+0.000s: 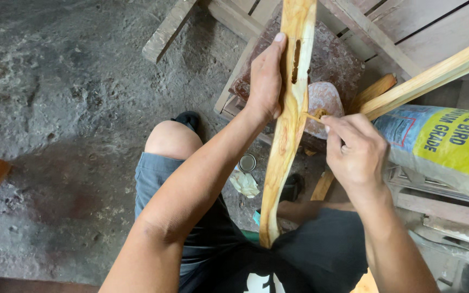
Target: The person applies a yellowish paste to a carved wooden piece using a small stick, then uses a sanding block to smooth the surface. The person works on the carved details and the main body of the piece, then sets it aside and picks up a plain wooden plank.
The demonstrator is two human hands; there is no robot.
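The left hand (pixel 266 81) grips the long curved wooden piece (pixel 289 125) that stands upright between the person's knees, while the right hand (pixel 356 149) is closed around a small stick (pixel 315 116), its tip touching a notch in the wood's right edge.

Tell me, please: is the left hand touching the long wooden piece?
Touching. The head view shows the left hand wrapped against the long wooden piece, its thumb lying flat on the wood's face with no gap.
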